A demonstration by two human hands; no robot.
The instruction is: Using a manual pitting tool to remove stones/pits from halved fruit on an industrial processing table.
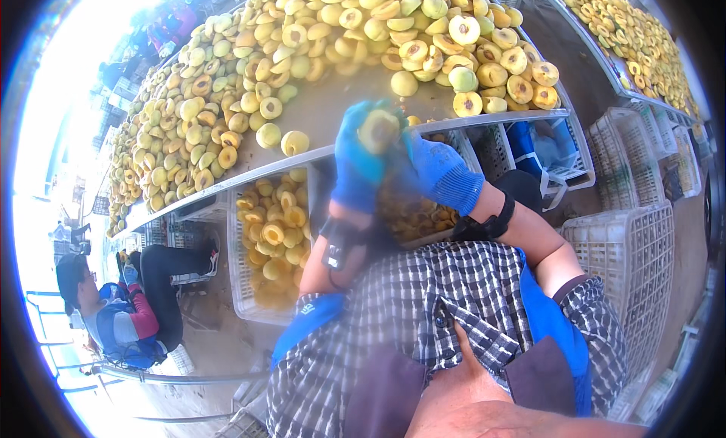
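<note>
Your work is at the fruit half (379, 132) between your 2 gloved hands, just over the near edge of the table (333, 109). Expect it to be light, with firm but bruisable flesh; the cut face is probably wet and slippery against a glove, while the skin side likely gives better grip. Cup it by its rounded back and hold it around the rim, as hard pressure on the thin edges could crush or tear them.

It looks yellow and roundish, with a darker brownish patch at the middle of the face turned up toward you; blur hides the finer detail.

Your left hand (357, 156) is curled about the fruit half, fingers wrapped along its far and left sides. Your right hand (440, 168) is bent in from the right, its fingertips close to the fruit's right edge; you cannot tell here how far its fingers are parted, whether they touch the fruit, or whether they grip anything.

Beyond both hands lies a heap of fruit halves (295, 35), yellow to greenish, many with brown centres. Below and to the left of your left hand stands a white crate (237, 278) holding more halves.
</note>
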